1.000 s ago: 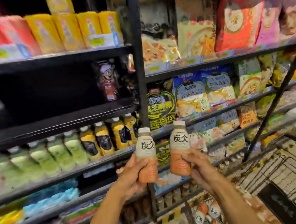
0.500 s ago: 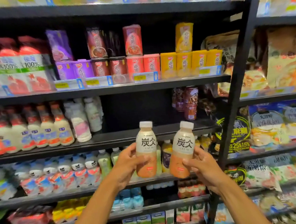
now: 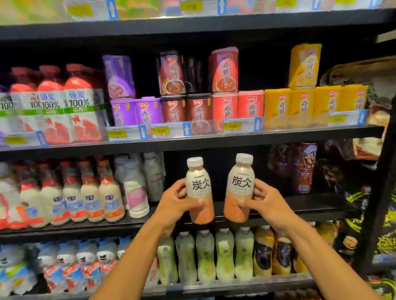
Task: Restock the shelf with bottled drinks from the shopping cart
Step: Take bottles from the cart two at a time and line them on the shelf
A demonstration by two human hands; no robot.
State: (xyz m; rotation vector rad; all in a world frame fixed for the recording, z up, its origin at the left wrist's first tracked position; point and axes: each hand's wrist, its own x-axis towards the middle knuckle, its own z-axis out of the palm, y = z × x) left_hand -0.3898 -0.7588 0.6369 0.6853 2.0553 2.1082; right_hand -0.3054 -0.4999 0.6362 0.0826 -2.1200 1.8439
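Observed: left hand (image 3: 173,206) grips one white-capped plastic latte bottle (image 3: 198,188), cream above and orange-brown below; right hand (image 3: 267,203) grips a matching second bottle (image 3: 240,189), slightly tilted. Both are held before the vacant gap on the black metal shelf (image 3: 294,204), between pale bottles (image 3: 136,194) and dark cans (image 3: 302,166). Recommended: straighten the second bottle, seat bases flat, labels outward, well back from the edge
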